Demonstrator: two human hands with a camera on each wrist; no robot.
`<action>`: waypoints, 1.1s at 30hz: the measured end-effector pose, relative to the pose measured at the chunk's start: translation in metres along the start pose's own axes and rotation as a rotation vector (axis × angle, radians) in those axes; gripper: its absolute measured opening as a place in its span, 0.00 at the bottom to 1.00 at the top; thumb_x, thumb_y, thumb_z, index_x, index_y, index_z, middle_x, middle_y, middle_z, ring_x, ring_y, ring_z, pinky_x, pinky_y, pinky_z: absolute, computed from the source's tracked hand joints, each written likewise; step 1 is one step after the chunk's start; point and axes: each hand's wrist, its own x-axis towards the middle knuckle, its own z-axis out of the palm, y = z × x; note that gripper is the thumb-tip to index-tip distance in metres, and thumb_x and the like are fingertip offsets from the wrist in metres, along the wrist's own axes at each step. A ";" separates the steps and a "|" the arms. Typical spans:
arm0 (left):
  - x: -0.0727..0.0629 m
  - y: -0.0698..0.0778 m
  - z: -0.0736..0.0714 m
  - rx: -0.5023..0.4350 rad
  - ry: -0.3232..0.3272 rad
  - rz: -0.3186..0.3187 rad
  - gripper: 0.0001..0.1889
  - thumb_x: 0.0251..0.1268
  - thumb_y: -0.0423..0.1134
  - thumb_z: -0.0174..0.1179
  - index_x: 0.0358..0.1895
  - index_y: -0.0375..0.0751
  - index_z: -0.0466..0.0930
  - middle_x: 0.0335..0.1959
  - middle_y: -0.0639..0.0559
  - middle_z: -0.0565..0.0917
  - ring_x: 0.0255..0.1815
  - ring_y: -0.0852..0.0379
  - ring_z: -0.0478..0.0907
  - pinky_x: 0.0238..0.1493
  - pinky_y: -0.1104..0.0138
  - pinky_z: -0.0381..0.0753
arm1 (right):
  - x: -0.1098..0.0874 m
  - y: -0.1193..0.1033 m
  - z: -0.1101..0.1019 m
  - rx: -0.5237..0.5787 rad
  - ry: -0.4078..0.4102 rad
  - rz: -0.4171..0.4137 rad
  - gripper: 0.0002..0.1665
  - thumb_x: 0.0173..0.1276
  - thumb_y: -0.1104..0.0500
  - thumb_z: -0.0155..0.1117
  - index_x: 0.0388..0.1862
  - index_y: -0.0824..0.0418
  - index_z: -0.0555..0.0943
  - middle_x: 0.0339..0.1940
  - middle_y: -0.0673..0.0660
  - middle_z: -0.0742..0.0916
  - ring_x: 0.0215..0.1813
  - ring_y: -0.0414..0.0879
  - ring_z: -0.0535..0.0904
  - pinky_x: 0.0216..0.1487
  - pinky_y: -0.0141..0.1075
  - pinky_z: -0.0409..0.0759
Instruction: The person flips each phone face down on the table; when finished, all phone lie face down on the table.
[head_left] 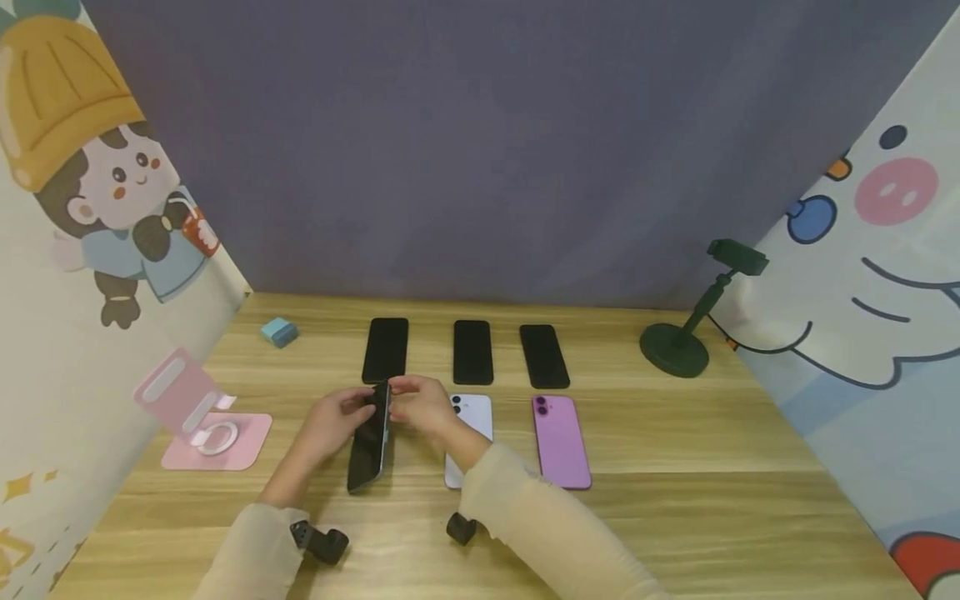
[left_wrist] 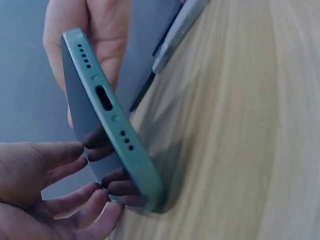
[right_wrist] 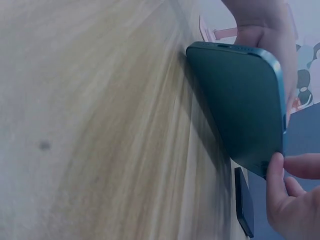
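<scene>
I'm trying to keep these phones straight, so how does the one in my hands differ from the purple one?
The held phone is tilted up; the purple phone lies flat on the table. In the head view, the held phone shows its dark screen, the purple phone its back. In the right wrist view, the held phone's back looks dark green, whereas the purple phone's is pinkish purple in the head view. Both have rounded corners.

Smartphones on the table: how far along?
Possibly done: the three black smartphones, flat in the back row. In hand: the tilted smartphone, right hand pinching its edge, left hand against its screen. Probably left: the white smartphone and purple smartphone, unheld, camera side up.
</scene>
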 end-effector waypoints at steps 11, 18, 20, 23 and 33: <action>0.000 0.016 0.004 -0.327 -0.029 -0.100 0.20 0.73 0.31 0.54 0.65 0.28 0.71 0.59 0.25 0.73 0.50 0.39 0.80 0.41 0.59 0.84 | -0.001 -0.003 0.002 0.121 -0.017 0.009 0.28 0.61 0.82 0.58 0.62 0.77 0.71 0.45 0.64 0.81 0.39 0.53 0.84 0.42 0.41 0.84; -0.001 0.015 0.003 -0.397 -0.033 -0.116 0.20 0.74 0.30 0.51 0.65 0.26 0.69 0.60 0.25 0.71 0.46 0.45 0.81 0.40 0.60 0.84 | -0.002 -0.004 0.004 0.131 -0.038 0.005 0.27 0.61 0.81 0.58 0.62 0.76 0.72 0.44 0.64 0.81 0.39 0.52 0.84 0.42 0.42 0.84; -0.001 0.015 0.003 -0.416 -0.038 -0.118 0.20 0.75 0.31 0.50 0.65 0.26 0.68 0.60 0.26 0.71 0.47 0.44 0.81 0.41 0.59 0.84 | -0.002 -0.004 0.005 0.123 -0.040 0.009 0.28 0.61 0.81 0.58 0.62 0.75 0.72 0.45 0.64 0.81 0.40 0.52 0.83 0.42 0.43 0.84; -0.002 0.016 0.001 -0.437 -0.038 -0.126 0.21 0.76 0.34 0.49 0.66 0.26 0.67 0.60 0.27 0.72 0.50 0.41 0.80 0.44 0.59 0.83 | -0.002 -0.002 0.007 0.112 -0.043 0.022 0.29 0.62 0.79 0.59 0.64 0.75 0.70 0.47 0.65 0.81 0.42 0.53 0.83 0.44 0.44 0.84; -0.001 0.014 -0.006 -0.376 -0.032 -0.079 0.25 0.72 0.35 0.56 0.67 0.28 0.66 0.57 0.25 0.74 0.51 0.36 0.79 0.43 0.58 0.83 | 0.003 0.007 0.009 -0.148 -0.036 0.015 0.23 0.62 0.73 0.66 0.58 0.70 0.78 0.47 0.60 0.85 0.43 0.47 0.82 0.41 0.39 0.83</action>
